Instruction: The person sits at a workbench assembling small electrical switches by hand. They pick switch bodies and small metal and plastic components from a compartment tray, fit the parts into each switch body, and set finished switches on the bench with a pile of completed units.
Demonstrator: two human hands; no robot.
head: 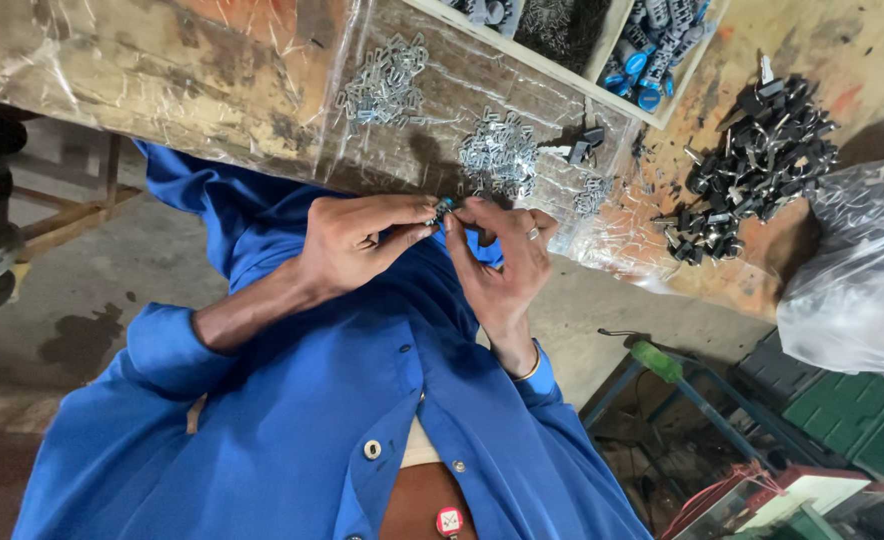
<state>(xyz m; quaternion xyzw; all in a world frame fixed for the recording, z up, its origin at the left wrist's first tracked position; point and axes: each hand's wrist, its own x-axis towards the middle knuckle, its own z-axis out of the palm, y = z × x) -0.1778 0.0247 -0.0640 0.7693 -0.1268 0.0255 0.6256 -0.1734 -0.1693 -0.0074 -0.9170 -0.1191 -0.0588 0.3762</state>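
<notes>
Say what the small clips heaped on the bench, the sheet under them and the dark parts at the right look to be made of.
Small clips: likely bare metal, silvery and glinting. Sheet: clear plastic film, wrinkled and glossy, bench showing through. Dark parts: probably black plastic with metal pins; too small to be sure.

Two hands meet at bench edge: left hand [357,245], right hand [502,265], one small blue-and-metal part [444,208] pinched between them. One ring [533,233] on right hand. Three loose heaps of small metal clips [387,85] on plastic sheet. One pile of black parts [757,165] on bench. One clear plastic bag [857,280]. One wooden tray [602,75], divided. Two green crates [852,415].
</notes>
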